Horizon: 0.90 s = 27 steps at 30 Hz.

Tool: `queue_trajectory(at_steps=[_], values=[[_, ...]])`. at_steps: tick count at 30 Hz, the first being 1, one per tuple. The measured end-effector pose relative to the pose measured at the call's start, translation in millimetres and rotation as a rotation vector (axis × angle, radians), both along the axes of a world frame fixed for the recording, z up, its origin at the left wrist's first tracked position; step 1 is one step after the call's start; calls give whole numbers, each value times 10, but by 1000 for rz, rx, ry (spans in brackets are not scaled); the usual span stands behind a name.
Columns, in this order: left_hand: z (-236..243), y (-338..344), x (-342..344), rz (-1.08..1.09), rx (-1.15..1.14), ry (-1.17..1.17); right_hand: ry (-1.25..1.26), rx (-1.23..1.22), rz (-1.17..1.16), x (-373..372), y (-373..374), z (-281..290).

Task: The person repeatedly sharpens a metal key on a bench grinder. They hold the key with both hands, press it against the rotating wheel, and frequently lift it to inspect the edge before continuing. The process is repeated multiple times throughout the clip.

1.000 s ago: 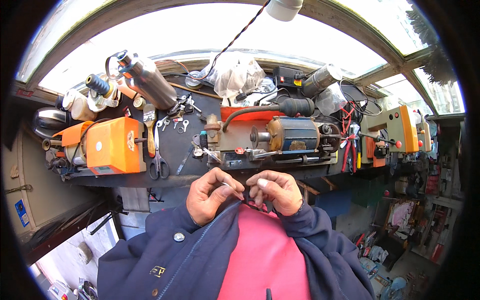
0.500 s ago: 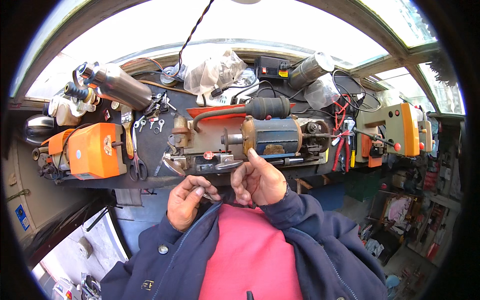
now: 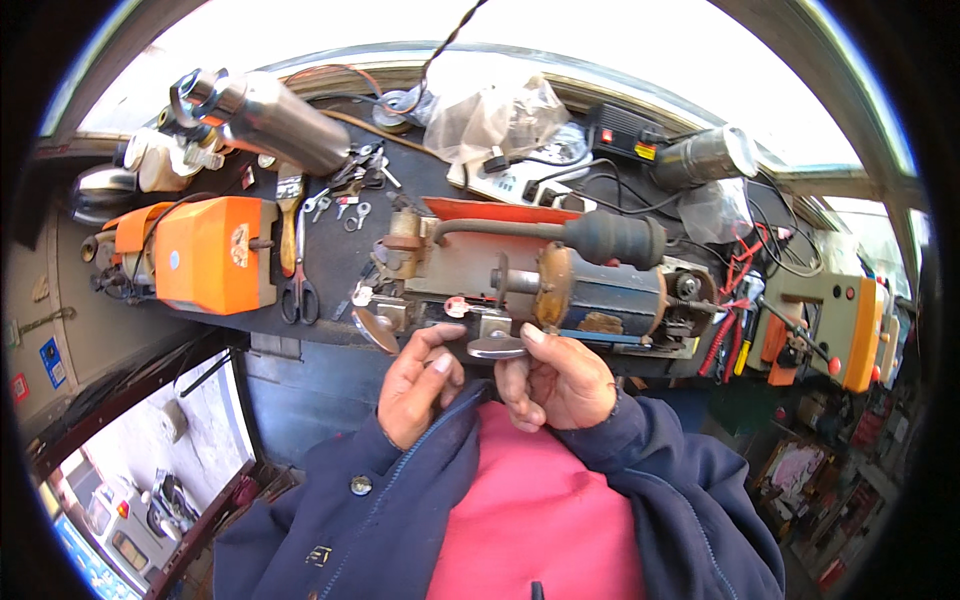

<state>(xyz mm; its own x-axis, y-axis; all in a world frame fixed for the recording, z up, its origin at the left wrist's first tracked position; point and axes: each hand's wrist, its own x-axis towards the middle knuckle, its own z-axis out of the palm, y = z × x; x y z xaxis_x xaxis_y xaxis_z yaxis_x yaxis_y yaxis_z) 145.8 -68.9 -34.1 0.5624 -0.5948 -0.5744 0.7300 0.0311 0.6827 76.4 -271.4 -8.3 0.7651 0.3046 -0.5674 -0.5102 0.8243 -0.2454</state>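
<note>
- Dark counter (image 3: 330, 240) under the bright window (image 3: 560, 45) carries a blue-bodied machine (image 3: 612, 295), its oval metal knob (image 3: 497, 347) at the near edge.
- Right hand (image 3: 572, 385): fingers look pinched on that knob's right end; an off-centre grip could slip.
- Left hand (image 3: 412, 398): fingers curl beside the tilted disc knob (image 3: 374, 329); I can't tell whether they hold anything.
- Red-headed key (image 3: 456, 306) just beyond the oval metal knob: stray fingers could knock it.
- Open jacket (image 3: 680, 480) sits close; should the machine spin, it might catch.

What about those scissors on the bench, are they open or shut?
Shut, it appears: the scissors' blades lie together as one narrow strip, with the two handle loops side by side.
</note>
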Motion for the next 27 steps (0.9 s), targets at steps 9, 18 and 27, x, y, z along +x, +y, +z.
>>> queue_trajectory(at_steps=[9,18,27], values=[[32,-107,66,-32,-3,-14,18,-8,42,39,-50,31],[-24,-222,136,10,-22,-24,-46,-6,58,53,-53,10],[-63,-321,226,37,2,30,-39,-49,51,36,-32,17]])
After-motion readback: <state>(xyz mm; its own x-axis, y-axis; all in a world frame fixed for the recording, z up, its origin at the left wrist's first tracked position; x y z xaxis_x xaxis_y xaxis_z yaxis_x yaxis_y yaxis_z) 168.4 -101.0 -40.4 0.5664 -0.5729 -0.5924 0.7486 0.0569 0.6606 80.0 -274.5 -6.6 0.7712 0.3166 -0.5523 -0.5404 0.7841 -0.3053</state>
